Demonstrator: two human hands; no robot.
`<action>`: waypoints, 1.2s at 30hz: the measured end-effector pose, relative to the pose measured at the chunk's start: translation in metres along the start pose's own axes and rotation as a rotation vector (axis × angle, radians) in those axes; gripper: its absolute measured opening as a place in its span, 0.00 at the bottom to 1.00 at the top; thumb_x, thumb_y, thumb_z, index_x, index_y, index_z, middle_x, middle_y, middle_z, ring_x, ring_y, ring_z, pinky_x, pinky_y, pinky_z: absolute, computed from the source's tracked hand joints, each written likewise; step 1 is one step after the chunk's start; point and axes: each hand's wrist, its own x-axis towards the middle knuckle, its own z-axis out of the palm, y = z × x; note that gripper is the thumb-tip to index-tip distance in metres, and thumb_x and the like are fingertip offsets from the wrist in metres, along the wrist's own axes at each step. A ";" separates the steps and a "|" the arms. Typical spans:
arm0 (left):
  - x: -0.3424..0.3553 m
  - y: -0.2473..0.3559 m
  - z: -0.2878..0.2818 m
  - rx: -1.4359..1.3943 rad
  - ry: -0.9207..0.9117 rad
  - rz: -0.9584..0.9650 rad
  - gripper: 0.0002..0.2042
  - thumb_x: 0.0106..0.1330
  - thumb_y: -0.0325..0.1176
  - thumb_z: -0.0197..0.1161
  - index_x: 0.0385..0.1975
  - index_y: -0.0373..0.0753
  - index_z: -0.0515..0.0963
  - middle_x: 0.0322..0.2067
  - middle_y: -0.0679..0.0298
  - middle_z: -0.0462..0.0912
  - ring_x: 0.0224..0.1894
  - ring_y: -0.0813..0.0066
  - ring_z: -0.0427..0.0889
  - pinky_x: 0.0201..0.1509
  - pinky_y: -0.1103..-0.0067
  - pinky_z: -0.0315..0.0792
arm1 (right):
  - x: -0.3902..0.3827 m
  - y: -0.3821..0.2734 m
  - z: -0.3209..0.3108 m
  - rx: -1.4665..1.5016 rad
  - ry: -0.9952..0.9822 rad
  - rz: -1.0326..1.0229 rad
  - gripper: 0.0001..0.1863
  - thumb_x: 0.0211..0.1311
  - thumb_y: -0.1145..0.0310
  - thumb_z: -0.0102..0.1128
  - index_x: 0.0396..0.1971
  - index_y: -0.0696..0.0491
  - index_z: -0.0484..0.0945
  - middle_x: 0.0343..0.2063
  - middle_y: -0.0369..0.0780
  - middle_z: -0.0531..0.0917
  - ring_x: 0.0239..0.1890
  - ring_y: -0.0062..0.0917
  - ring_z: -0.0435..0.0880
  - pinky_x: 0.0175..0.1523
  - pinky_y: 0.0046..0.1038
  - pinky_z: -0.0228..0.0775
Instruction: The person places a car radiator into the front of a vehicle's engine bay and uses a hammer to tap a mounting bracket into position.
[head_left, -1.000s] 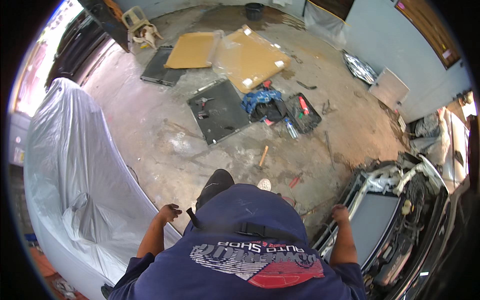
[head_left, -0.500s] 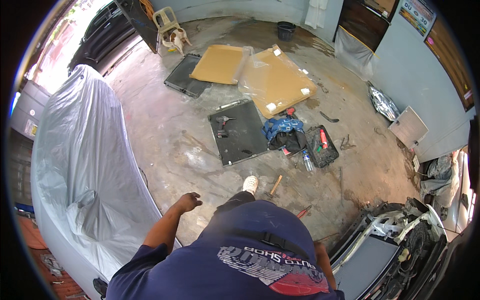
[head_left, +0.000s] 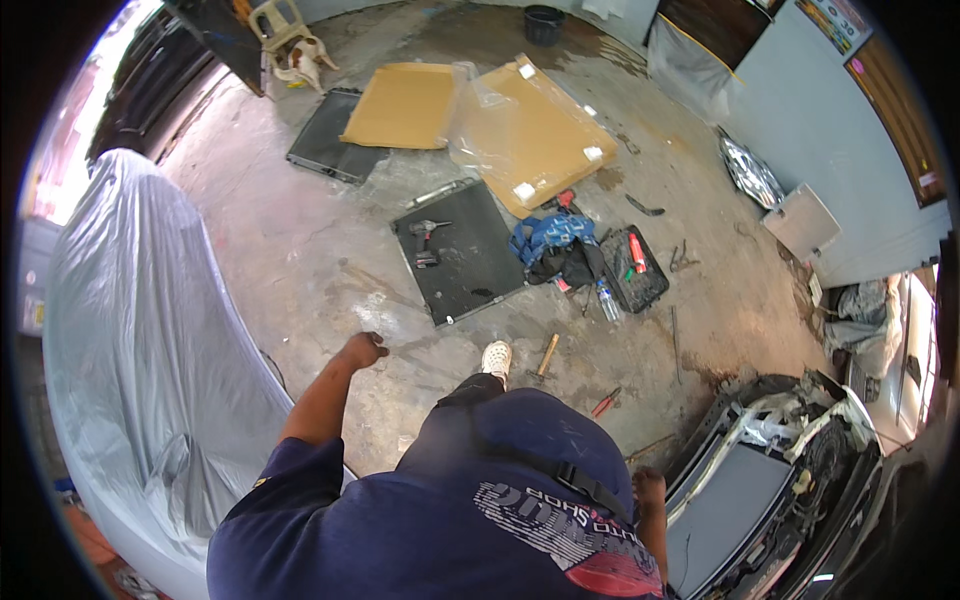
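My left hand (head_left: 362, 350) hangs out over the concrete floor, fingers loosely curled and a little apart, with nothing seen in them. My right hand (head_left: 649, 487) is low at my right side, close to the exposed front end of a car (head_left: 770, 470); its fingers are too small and dark to make out. Ahead of my white shoe (head_left: 496, 360), a cordless impact driver (head_left: 427, 242) lies on a black flat panel (head_left: 462, 275). A wooden-handled hammer (head_left: 548, 355) and red-handled pliers (head_left: 606, 402) lie on the floor to the right of the shoe.
A silver-covered vehicle (head_left: 140, 350) stands at left. Farther ahead lie cardboard sheets (head_left: 400, 105), a blue cloth bag (head_left: 550, 236), an open black tool case (head_left: 650, 285) and a water bottle (head_left: 608, 302). A dog (head_left: 305, 60) is beside a plastic chair (head_left: 275, 22); a black bucket (head_left: 543, 25) stands at the back.
The view has shifted, with floor items now higher and farther left. My left hand has swung slightly forward and its fingers look more curled. My right hand now shows beside my body.
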 end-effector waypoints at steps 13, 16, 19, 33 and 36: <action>0.109 0.010 0.013 0.217 -0.154 0.382 0.28 0.67 0.51 0.71 0.60 0.36 0.84 0.58 0.47 0.87 0.60 0.50 0.86 0.67 0.66 0.77 | -0.059 -0.023 0.055 -0.446 0.005 -0.137 0.16 0.70 0.64 0.66 0.48 0.61 0.87 0.34 0.47 0.90 0.35 0.38 0.90 0.49 0.35 0.82; 0.109 0.012 0.014 -0.070 -0.239 0.114 0.27 0.66 0.46 0.74 0.60 0.33 0.83 0.52 0.44 0.90 0.54 0.53 0.90 0.60 0.66 0.82 | -0.064 0.011 0.042 -0.366 0.065 -0.090 0.16 0.69 0.66 0.69 0.49 0.60 0.87 0.32 0.44 0.91 0.31 0.30 0.89 0.41 0.34 0.81; 0.096 0.026 0.002 -0.131 -0.208 0.054 0.26 0.66 0.42 0.75 0.59 0.32 0.84 0.44 0.45 0.92 0.44 0.57 0.93 0.51 0.67 0.84 | -0.067 0.045 0.034 -0.275 0.038 0.108 0.18 0.66 0.55 0.67 0.51 0.47 0.90 0.46 0.49 0.91 0.46 0.47 0.92 0.55 0.42 0.83; 0.047 0.105 -0.011 -0.194 -0.160 0.010 0.26 0.65 0.34 0.75 0.62 0.32 0.81 0.36 0.52 0.90 0.32 0.68 0.87 0.36 0.70 0.79 | -0.046 0.048 0.021 -0.206 0.033 -0.026 0.21 0.65 0.56 0.68 0.52 0.52 0.88 0.52 0.51 0.89 0.56 0.48 0.88 0.63 0.41 0.78; 0.033 0.122 -0.002 -0.162 -0.180 0.009 0.26 0.65 0.34 0.75 0.62 0.32 0.81 0.35 0.52 0.90 0.31 0.68 0.86 0.34 0.70 0.78 | -0.044 0.047 0.010 -0.160 0.077 0.002 0.19 0.65 0.56 0.68 0.51 0.50 0.89 0.51 0.51 0.89 0.56 0.47 0.88 0.62 0.41 0.78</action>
